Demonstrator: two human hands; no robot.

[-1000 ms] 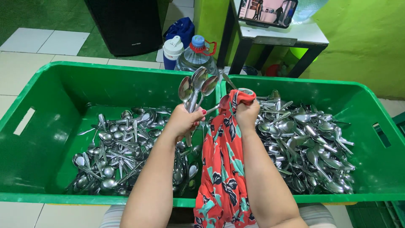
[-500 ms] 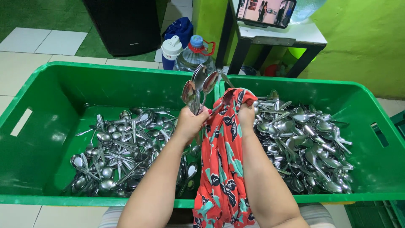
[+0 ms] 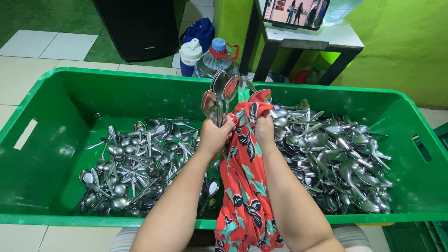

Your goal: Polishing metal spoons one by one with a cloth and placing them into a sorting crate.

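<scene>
My left hand [image 3: 215, 135] grips a bunch of steel spoons [image 3: 219, 95] by their handles, bowls pointing up, over the seam between two green crates. My right hand [image 3: 264, 130] is closed on a red floral cloth [image 3: 245, 186], which is wrapped around a spoon whose bowl [image 3: 261, 95] sticks out at the top. The cloth hangs down between my forearms to my lap. The left crate [image 3: 42, 140] holds a loose pile of spoons [image 3: 135, 163]. The right crate [image 3: 410, 140] holds a denser heap of spoons [image 3: 336, 158].
Behind the crates stand a clear water bottle with a blue cap [image 3: 216, 60], a white-lidded blue jug [image 3: 190, 56], a black speaker box [image 3: 133, 28] and a small table [image 3: 317, 39] carrying a phone [image 3: 296, 11]. The wall at the right is green, the floor tiled.
My two hands have drawn closer together. The cloth has slid up over the spoon in my right hand, and the spoon bunch has tilted slightly right.
</scene>
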